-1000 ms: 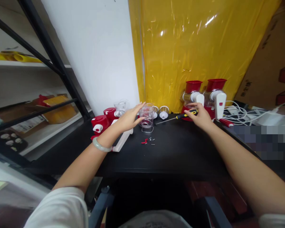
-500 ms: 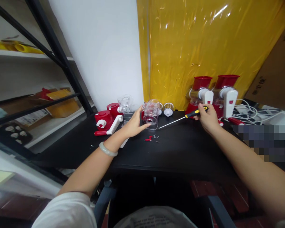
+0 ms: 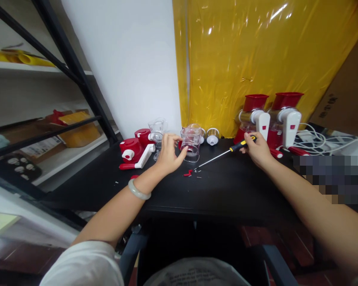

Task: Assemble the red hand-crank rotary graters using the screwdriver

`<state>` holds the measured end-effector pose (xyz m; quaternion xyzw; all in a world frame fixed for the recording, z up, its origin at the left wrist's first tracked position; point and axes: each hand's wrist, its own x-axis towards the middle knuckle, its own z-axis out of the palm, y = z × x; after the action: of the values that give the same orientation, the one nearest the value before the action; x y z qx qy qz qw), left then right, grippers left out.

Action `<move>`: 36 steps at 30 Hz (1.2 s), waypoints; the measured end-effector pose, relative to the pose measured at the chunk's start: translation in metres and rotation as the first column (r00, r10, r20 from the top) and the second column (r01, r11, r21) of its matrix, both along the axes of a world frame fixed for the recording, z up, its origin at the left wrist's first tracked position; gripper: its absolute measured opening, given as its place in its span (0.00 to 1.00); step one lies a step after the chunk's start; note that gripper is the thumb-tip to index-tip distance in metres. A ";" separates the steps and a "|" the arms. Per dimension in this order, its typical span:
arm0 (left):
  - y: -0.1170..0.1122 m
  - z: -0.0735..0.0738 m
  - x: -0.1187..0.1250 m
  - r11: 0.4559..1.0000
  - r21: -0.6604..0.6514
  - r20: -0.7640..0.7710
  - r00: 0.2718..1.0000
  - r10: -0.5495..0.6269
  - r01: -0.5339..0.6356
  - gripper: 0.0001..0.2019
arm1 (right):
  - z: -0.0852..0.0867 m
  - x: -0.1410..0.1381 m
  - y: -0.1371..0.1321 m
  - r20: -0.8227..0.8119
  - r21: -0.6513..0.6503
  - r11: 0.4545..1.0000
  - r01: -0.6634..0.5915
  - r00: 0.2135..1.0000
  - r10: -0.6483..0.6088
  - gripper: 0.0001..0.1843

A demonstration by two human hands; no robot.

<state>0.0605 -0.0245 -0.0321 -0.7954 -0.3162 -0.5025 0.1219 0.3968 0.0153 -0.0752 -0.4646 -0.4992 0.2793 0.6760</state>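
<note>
My right hand (image 3: pixel 258 151) is closed around the yellow-and-black handle of a long screwdriver (image 3: pixel 214 157). Its tip points down and left, close to several small screws (image 3: pixel 199 177) and a small red plastic part (image 3: pixel 187 173) on the black tabletop. My left hand (image 3: pixel 169 155) has its fingers apart and curved, with nothing visible in them. It is just left of a clear plastic grater housing (image 3: pixel 191 139) that stands on the table; whether the fingertips touch it I cannot tell.
Two assembled red-and-white rotary graters (image 3: pixel 286 115) stand at the right beside white cables (image 3: pixel 313 137). Red bases (image 3: pixel 131 149) and a white crank handle (image 3: pixel 145 155) lie at the left. A grater drum (image 3: pixel 212 136) sits at the back. A black shelf frame (image 3: pixel 74 71) rises at the left.
My left hand has drawn back from the clear housing, which now stands on the table. The screwdriver tip has swung down and left toward the small screws.
</note>
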 end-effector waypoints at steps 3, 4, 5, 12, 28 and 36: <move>-0.008 0.003 0.001 0.988 -0.133 -0.121 0.988 -0.097 0.080 0.06 | 0.000 0.001 0.001 -0.041 0.007 1.000 -0.002 0.999 0.002 0.23; -0.009 0.003 0.001 0.980 -0.178 -0.158 0.981 -0.117 0.088 0.07 | 0.001 0.002 0.002 -0.061 0.011 1.000 0.005 0.998 -0.005 0.22; -0.010 0.003 0.001 0.974 -0.212 -0.188 0.974 -0.124 0.084 0.08 | 0.002 0.002 0.001 -0.082 0.017 1.000 0.016 0.997 -0.015 0.22; -0.008 -0.002 0.001 0.929 -0.369 -0.249 0.959 -0.138 0.038 0.19 | 0.018 -0.005 -0.010 -0.252 0.113 0.994 -0.005 0.967 0.033 0.22; -0.006 -0.005 0.004 0.943 -0.329 -0.278 0.950 -0.144 0.047 0.13 | 0.025 -0.012 -0.018 -0.304 0.145 0.989 -0.017 0.951 0.061 0.16; -0.007 -0.006 0.004 0.970 -0.239 -0.446 0.893 -0.064 -0.050 0.17 | 0.026 -0.014 -0.020 -0.268 0.119 0.993 -0.026 0.962 0.058 0.17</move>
<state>0.0647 -0.0315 -0.0378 -0.9000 -0.3358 -0.2626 0.0912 0.3827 -0.0050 -0.0496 -0.3718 -0.4269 0.3256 0.7573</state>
